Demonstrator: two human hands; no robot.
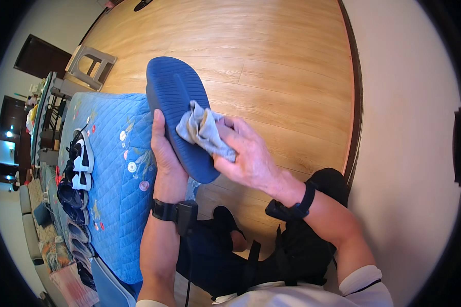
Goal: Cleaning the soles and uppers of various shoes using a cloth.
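A dark blue slipper (pixel 169 80) is held up at the picture's middle, its ribbed face towards the camera. My left hand (pixel 168 153) grips it by the left edge, thumb along the side; the other fingers are hidden behind it. My right hand (pixel 246 153) holds a crumpled grey cloth (pixel 201 128), which lies against the ribbed face. Both wrists wear black straps with small black devices.
Left of the hands stands a table or bed with a blue quilted, flowered cover (pixel 115 153). Sneakers (pixel 83 157) and other shoes (pixel 80 238) line its far side. A grey plastic stool (pixel 90 67) stands beyond; a wall (pixel 403 115) rises on the right.
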